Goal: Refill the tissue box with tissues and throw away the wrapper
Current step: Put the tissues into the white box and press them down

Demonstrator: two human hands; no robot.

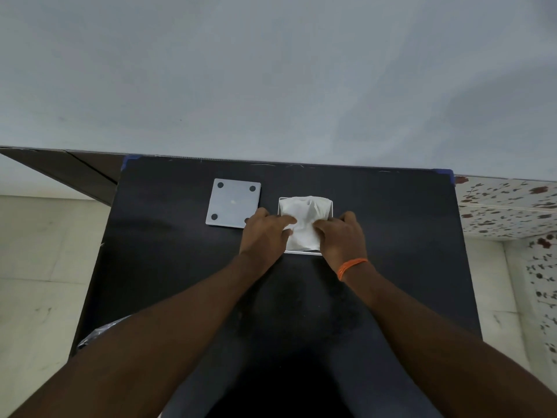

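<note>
A white square tissue box (303,252) stands open on the black table (391,251), filled with a crumpled white stack of tissues (306,217). My left hand (266,232) presses on the tissues from the left, fingers on top of the stack. My right hand (342,233), with an orange thread at the wrist, presses on them from the right, thumb at the box's right rim. The box's flat grey bottom panel (232,206), with dark round feet at its corners, lies just left of the box. No wrapper can be made out for sure.
A crinkled clear plastic piece (99,331) shows at the table's left edge behind my left forearm. A pale wall rises right behind the table. Tiled floor lies on both sides, with a flower-patterned surface (509,203) at the right.
</note>
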